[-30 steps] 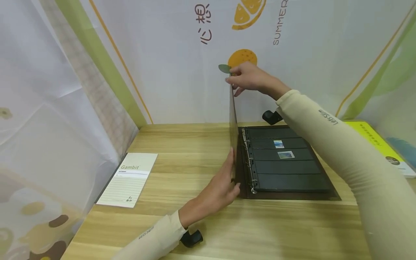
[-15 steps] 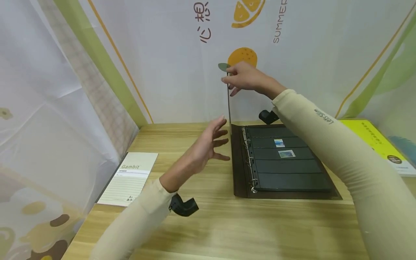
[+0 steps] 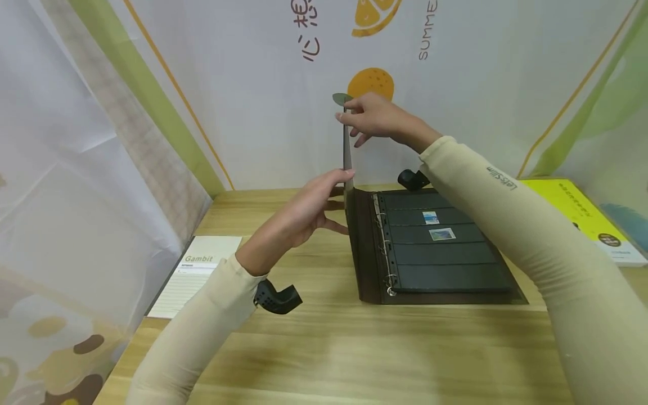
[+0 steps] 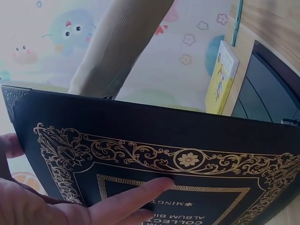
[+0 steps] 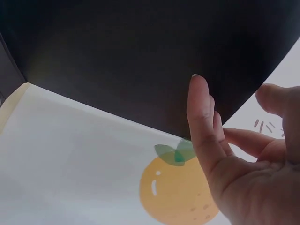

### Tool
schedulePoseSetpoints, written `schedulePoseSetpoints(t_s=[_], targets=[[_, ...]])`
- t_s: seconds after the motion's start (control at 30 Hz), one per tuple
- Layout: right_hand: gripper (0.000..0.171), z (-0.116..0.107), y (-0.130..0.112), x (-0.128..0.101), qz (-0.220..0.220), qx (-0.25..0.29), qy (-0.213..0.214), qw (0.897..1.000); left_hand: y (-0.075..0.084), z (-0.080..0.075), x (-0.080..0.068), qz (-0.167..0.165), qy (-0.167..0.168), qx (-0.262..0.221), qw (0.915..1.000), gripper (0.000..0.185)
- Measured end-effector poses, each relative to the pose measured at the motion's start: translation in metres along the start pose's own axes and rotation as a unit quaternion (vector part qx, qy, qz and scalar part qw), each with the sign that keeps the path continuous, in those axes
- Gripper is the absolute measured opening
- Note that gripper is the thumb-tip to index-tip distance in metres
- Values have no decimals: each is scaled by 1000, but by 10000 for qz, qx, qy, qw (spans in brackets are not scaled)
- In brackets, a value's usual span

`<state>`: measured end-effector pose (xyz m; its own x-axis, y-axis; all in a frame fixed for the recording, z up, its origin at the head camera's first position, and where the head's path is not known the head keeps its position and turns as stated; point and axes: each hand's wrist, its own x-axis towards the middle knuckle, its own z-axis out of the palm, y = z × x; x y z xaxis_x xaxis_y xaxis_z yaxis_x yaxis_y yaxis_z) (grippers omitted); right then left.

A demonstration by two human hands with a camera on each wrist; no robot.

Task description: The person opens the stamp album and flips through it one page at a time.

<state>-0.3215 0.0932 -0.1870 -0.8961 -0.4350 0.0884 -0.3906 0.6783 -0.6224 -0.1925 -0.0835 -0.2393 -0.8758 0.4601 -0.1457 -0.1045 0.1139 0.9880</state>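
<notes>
A dark ring-bound stamp album lies on the table, its front cover raised nearly upright. Two small stamps show in the black pocket page, the upper blue stamp and the lower stamp. My right hand pinches the cover at its upper far corner; in the right wrist view one finger lies along its black inner face. My left hand grips the cover's near edge, its fingers spread on the outside. Gold scrollwork and lettering decorate that outer face in the left wrist view.
A Gambit notepad lies at the table's left, partly behind my left sleeve. To the right, beyond my right forearm, is a yellow book. A printed white curtain hangs behind the table.
My left hand let go of the cover's lower part, swung away open, then took hold of it higher up. The cover has tilted slightly left, with my right hand still at its corner.
</notes>
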Motion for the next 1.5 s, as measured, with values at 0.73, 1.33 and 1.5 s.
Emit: schedulePoseSetpoints(t_s=[0.73,1.33,1.5], targets=[[64,32,183,-90,618,-1044,-747,9898,-19,-34,-8,191,-190,-611,9978,52],[100,65,235,-129,768,-1581,-1332,9754,-57,-93,-50,247,398,-1200,9917,37],[102,64,232,-132,803,-1622,-1335,9744,-63,-96,-56,349,504,-1474,9872,40]])
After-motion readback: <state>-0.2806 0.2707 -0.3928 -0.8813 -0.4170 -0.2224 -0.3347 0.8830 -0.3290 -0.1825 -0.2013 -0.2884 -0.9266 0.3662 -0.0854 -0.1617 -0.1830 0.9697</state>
